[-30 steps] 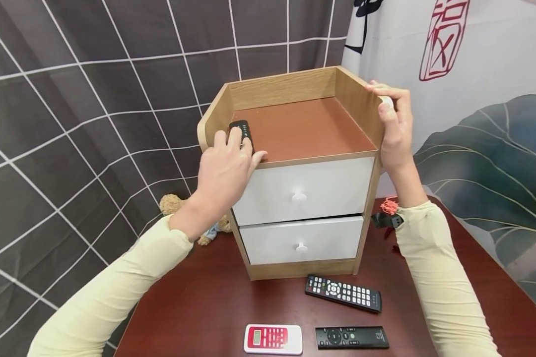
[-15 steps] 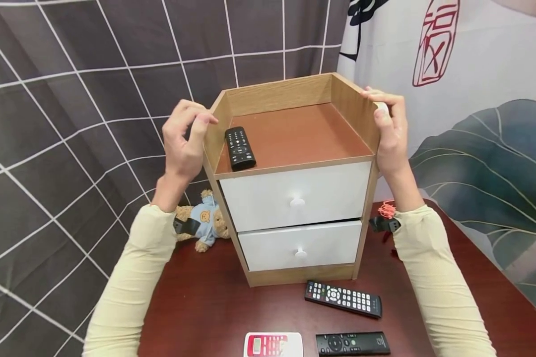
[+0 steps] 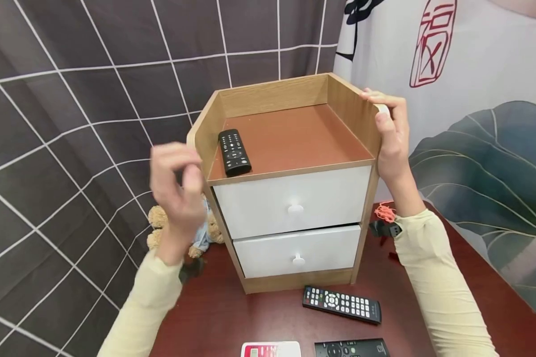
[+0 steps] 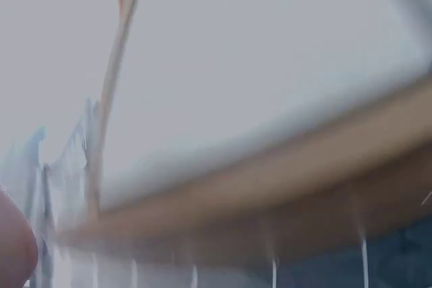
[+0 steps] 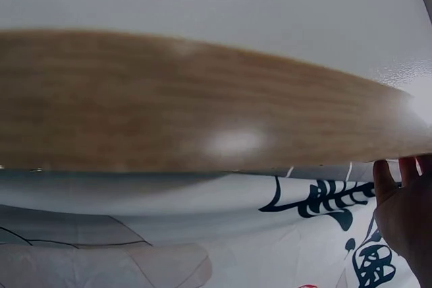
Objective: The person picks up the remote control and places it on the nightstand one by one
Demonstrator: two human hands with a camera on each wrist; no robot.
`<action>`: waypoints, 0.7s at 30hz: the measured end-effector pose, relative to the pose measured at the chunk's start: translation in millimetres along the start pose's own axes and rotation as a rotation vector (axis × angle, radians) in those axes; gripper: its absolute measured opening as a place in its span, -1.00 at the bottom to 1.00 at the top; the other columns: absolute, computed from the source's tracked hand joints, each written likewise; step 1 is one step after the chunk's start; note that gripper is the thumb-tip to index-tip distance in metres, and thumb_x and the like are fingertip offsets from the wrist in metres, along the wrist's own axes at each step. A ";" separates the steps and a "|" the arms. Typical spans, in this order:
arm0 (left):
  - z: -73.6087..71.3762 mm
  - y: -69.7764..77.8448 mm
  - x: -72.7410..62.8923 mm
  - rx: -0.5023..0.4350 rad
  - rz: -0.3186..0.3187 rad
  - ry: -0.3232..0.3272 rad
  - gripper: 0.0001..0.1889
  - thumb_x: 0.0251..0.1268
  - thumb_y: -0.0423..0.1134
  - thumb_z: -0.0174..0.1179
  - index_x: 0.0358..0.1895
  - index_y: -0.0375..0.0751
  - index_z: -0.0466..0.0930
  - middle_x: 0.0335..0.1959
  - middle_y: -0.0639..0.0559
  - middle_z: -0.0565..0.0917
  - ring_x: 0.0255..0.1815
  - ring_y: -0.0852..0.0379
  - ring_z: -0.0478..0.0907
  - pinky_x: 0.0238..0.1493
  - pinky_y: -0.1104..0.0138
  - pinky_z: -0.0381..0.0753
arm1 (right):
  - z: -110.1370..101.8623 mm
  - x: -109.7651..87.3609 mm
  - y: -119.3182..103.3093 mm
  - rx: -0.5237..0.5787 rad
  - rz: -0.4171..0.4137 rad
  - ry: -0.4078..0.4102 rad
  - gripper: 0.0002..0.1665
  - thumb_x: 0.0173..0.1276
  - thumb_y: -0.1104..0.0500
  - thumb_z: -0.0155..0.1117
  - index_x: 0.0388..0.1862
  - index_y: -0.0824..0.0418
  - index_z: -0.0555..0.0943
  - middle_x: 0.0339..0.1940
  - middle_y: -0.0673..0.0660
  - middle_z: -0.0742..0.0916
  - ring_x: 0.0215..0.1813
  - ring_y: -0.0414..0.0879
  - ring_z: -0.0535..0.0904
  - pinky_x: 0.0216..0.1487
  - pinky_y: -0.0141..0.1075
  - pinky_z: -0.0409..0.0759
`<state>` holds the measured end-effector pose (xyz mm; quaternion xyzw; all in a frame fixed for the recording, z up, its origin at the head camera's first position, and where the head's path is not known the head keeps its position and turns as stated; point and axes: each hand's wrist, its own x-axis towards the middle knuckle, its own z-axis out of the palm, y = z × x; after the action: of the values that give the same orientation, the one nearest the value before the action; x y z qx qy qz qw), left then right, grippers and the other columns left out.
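Note:
A small wood-trimmed cabinet with two white drawers point(image 3: 290, 198) stands on the dark red table point(image 3: 268, 317). My right hand point(image 3: 392, 134) grips its right side panel, fingers over the top edge and thumb at the front. My left hand point(image 3: 176, 181), blurred by motion, is beside the left side panel with loosely curled fingers and nothing in them. A black remote control point(image 3: 234, 152) lies on the cabinet's brown top, close to that left panel. In the right wrist view, fingertips touch the far end of the wooden panel point(image 5: 202, 106).
Before the cabinet lie a black remote with white buttons point(image 3: 341, 303), another black remote point(image 3: 353, 348) and a red-and-white calculator point(image 3: 271, 349). A teddy bear point(image 3: 202, 233) sits behind my left wrist, partly hidden. Red cord point(image 3: 385, 212) lies right of the cabinet. Curtains hang behind.
My left hand let go of the black remote on the cabinet top, rose to the left panel's edge, then dropped lower outside it. My right hand stays on the right panel.

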<state>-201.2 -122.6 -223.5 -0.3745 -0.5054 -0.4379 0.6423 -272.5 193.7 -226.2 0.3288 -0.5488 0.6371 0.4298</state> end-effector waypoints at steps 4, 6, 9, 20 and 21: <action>3.4 25.3 -60.1 -0.099 0.249 -0.298 -0.86 0.17 -0.33 0.04 -0.38 -0.39 0.48 -0.40 -0.21 0.53 -0.32 -0.10 0.47 -0.19 0.21 0.51 | 3.9 3.1 -4.5 -0.007 -0.003 0.005 -0.66 0.34 0.20 -0.11 -0.01 0.19 0.54 0.07 0.05 0.69 0.37 0.09 0.43 0.46 -0.21 0.21; 7.0 33.5 -94.3 -0.113 0.325 -0.496 -0.87 0.20 -0.29 0.08 -0.29 -0.30 0.50 -0.35 -0.13 0.55 -0.31 -0.01 0.50 -0.20 0.27 0.55 | 5.1 3.8 -6.8 -0.013 -0.002 0.010 -0.66 0.33 0.19 -0.11 -0.02 0.18 0.54 0.06 0.03 0.70 0.36 0.09 0.44 0.45 -0.21 0.22; 9.9 41.4 -142.9 -0.094 0.337 -0.761 -0.82 0.20 -0.23 0.14 -0.16 -0.19 0.55 -0.25 -0.03 0.60 -0.24 0.10 0.54 -0.12 0.36 0.58 | 6.2 3.5 -9.2 -0.020 0.001 0.016 -0.66 0.33 0.19 -0.11 -0.02 0.19 0.54 0.05 0.03 0.69 0.36 0.09 0.44 0.45 -0.22 0.21; 5.5 46.9 -237.9 -0.091 0.093 -1.254 -0.62 0.15 -0.14 0.28 0.05 -0.10 0.54 -0.03 0.04 0.56 -0.06 0.20 0.52 0.02 0.42 0.55 | 6.3 1.2 -4.8 -0.018 0.028 0.022 -0.67 0.32 0.18 -0.09 -0.03 0.16 0.55 0.06 0.02 0.69 0.36 0.09 0.44 0.45 -0.24 0.21; 5.7 47.6 -242.8 -0.085 0.071 -1.298 -0.61 0.18 -0.12 0.27 0.08 -0.09 0.53 0.00 0.05 0.56 -0.04 0.20 0.51 0.04 0.42 0.53 | 5.7 1.7 -4.7 -0.014 0.028 0.019 -0.67 0.33 0.18 -0.09 -0.03 0.17 0.54 0.06 0.02 0.68 0.37 0.09 0.43 0.45 -0.24 0.21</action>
<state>-183.9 -56.6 -461.4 -0.6045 -0.7601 -0.1207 0.2054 -269.3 188.5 -221.7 0.3121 -0.5538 0.6422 0.4283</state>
